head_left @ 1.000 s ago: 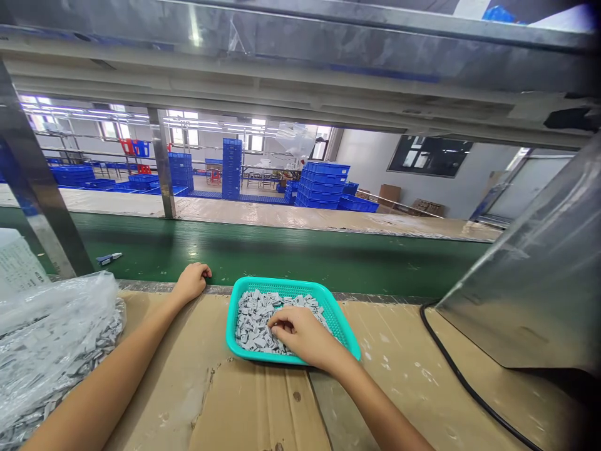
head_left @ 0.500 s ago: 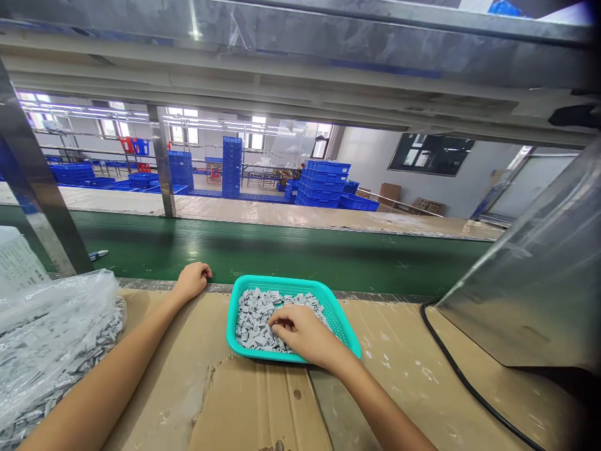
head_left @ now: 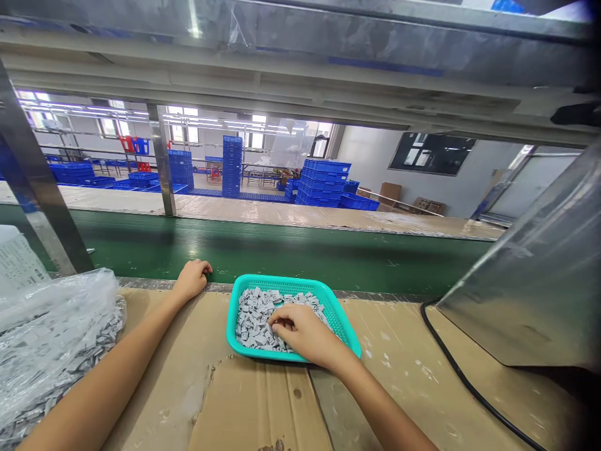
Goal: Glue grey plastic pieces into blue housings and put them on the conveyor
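Observation:
A turquoise plastic basket (head_left: pixel 345 326) holds many small light grey plastic parts (head_left: pixel 256 313). My right hand (head_left: pixel 300 329) is lowered into it from the right, over the parts. Its thumb and fingertips are bent close together; whether a part is between them is hidden. My left hand (head_left: pixel 191 279) rests on the metal edge beside the green conveyor belt, left of the basket. Its fingers are curled in, and I see nothing in them.
A clear plastic bag (head_left: pixel 61 338) of grey parts lies at the left, below a white labelled package (head_left: pixel 21 257). The green belt (head_left: pixel 291 247) runs behind the basket. A metal post (head_left: pixel 42 169), a sheet-metal panel (head_left: pixel 530 269) and a black cable (head_left: pixel 464 376) flank the cardboard-covered bench (head_left: pixel 385 388).
A small pen-like object on the green belt has shifted left, mostly behind the metal post. Both hands and the basket look nearly unmoved.

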The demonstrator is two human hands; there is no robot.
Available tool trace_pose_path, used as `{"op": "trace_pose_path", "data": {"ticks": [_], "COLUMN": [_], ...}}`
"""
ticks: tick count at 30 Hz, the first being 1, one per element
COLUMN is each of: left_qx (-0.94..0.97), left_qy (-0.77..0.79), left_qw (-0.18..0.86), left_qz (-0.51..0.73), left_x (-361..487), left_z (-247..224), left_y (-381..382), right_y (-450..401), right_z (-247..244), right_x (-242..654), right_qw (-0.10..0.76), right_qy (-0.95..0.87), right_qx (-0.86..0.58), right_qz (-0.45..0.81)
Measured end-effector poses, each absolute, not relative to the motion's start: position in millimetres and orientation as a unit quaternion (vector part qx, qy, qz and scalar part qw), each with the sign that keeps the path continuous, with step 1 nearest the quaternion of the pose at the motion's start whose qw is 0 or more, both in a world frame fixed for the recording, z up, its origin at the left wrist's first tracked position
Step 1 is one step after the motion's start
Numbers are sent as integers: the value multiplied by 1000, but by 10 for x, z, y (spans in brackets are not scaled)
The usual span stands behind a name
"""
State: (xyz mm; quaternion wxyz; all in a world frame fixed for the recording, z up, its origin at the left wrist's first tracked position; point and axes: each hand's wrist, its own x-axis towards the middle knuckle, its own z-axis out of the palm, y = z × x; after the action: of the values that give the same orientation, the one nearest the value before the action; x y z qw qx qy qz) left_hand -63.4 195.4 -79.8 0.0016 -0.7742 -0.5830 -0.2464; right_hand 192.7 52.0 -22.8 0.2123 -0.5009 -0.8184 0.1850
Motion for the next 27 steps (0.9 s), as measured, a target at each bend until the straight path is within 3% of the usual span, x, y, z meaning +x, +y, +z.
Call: {"op": "trace_pose_path", "data": {"ticks": [27], "left_qx": [-780], "left_qy": [-574], "left_qw": [-6], "left_qz": [-248], "left_x": [-628], "left_z": [-774], "left_y": [1934], "right_y": [530], "right_z": [-229], "right_x": [1930], "right_qw": [207], "right_qy": [-822], "right_qx": [-495], "right_qz": [190]}}
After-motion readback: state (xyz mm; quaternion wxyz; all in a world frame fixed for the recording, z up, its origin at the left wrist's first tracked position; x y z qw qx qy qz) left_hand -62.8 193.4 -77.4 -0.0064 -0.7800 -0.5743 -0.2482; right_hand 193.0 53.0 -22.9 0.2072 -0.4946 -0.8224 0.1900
